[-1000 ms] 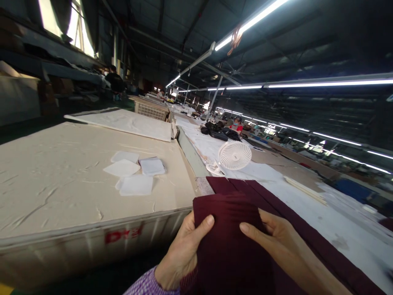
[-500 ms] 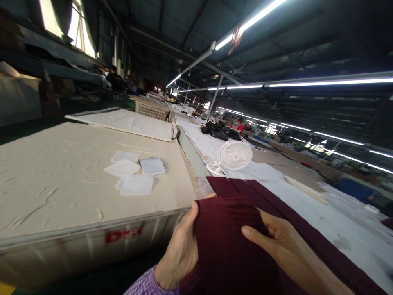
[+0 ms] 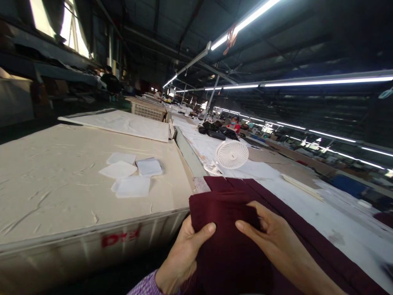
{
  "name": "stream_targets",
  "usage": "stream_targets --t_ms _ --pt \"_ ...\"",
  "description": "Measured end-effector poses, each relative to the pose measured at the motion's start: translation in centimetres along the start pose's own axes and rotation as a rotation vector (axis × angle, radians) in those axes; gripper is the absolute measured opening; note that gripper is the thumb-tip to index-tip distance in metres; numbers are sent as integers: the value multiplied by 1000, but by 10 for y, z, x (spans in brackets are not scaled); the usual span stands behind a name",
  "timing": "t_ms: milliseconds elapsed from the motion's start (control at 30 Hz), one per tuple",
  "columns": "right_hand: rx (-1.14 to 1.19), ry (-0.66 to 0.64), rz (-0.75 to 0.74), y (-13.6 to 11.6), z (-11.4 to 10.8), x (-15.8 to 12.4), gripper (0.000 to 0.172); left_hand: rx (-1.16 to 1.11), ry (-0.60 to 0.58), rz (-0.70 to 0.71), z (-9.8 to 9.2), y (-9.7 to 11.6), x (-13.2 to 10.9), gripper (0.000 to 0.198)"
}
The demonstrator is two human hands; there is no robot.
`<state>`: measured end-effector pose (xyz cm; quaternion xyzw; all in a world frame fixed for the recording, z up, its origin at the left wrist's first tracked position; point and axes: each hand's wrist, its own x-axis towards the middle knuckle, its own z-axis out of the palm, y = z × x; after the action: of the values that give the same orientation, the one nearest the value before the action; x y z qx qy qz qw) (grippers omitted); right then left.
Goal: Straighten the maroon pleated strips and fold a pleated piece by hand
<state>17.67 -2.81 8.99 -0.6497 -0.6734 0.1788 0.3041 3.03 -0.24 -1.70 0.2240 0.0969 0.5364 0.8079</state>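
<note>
A dark maroon piece of fabric (image 3: 225,241) is held up in front of me between both hands. My left hand (image 3: 187,250) grips its left edge, thumb on the near face and fingers hidden behind. On the right side, my right hand (image 3: 276,237) pinches the fabric, its thumb on the near face and the index finger at the upper right edge. More maroon fabric pieces (image 3: 270,205) lie in long overlapping strips on the white table behind and to the right.
To the left stands a large bin covered by a cream sheet (image 3: 70,164), with several white paper-like pieces (image 3: 132,186) on it. A white fan (image 3: 231,155) is on the white table (image 3: 307,213). Dark items (image 3: 215,130) and a person in red (image 3: 235,125) are farther back.
My left thumb has moved from the fabric's left edge onto its near face. The fabric's top left corner now stands up flatter, and my right hand has shifted slightly left.
</note>
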Motion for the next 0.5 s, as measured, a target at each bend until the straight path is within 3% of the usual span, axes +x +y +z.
stream_targets --t_ms 133,500 --pt "105 -83 6 -4 -4 0 43 -2 -3 -15 0 2 0 27" --pt "286 -146 61 5 -7 0 50 83 -32 -4 -6 8 1 27"
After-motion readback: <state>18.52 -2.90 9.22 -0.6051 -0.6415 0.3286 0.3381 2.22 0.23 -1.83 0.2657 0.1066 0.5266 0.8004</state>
